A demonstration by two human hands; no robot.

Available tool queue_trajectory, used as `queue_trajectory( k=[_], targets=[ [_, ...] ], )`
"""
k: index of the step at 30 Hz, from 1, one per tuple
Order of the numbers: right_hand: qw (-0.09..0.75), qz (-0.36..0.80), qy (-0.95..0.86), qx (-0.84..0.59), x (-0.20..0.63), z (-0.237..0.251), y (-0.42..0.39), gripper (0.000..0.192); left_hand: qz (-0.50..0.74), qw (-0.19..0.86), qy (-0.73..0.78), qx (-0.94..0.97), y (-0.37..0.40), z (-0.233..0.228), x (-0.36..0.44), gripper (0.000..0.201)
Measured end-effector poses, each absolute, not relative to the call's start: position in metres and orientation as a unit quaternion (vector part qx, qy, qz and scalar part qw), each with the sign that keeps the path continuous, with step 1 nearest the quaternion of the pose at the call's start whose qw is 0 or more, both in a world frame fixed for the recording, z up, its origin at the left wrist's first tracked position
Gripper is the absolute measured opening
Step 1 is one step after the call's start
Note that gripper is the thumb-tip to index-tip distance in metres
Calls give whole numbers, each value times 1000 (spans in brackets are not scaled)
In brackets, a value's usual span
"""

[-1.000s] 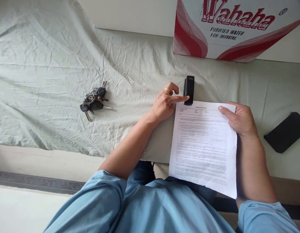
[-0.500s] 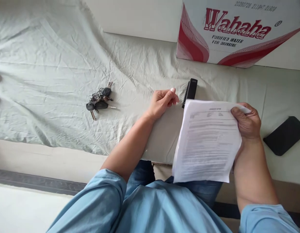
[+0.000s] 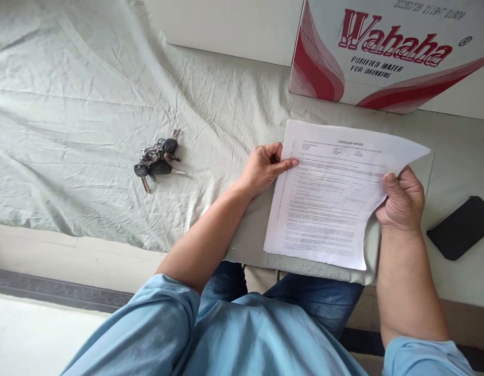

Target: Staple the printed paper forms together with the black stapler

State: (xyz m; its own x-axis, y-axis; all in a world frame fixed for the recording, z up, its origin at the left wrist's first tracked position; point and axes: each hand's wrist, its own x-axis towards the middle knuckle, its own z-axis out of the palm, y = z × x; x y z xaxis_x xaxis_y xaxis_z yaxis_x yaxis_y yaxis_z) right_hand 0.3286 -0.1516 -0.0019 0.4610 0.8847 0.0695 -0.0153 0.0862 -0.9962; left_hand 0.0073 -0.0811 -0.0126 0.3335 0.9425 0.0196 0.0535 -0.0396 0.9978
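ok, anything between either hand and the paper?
Nothing visible. The right hand grips the printed sheets at their right edge; the left hand rests fingertips on the left edge. The keys and the black phone lie apart.

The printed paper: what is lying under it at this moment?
The paper, held by the right hand and touched by the left hand, lies over the pale green cloth. Only cloth shows around its edges. Anything directly beneath the sheet is covered and cannot be seen.
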Motion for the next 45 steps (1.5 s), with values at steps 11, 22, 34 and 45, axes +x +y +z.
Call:
queue_trajectory(
  k=[11, 22, 34, 45],
  targets=[
    [633, 263, -374, -625, 336, -8, -152, 39, 415, 606, 402, 547, -85, 2, 10, 76],
    [656, 174, -386, -625, 342, -8, -146, 29, 453, 599, 426, 504, -84, -7, 15, 82],
    [650, 183, -390, -626, 334, -3, -148, 29, 394, 585, 407, 580, -91, 3, 13, 83],
    [648, 189, -401, -620, 329, -6, -148, 32, 388, 599, 405, 571, -91, 3, 14, 81]
  ],
)
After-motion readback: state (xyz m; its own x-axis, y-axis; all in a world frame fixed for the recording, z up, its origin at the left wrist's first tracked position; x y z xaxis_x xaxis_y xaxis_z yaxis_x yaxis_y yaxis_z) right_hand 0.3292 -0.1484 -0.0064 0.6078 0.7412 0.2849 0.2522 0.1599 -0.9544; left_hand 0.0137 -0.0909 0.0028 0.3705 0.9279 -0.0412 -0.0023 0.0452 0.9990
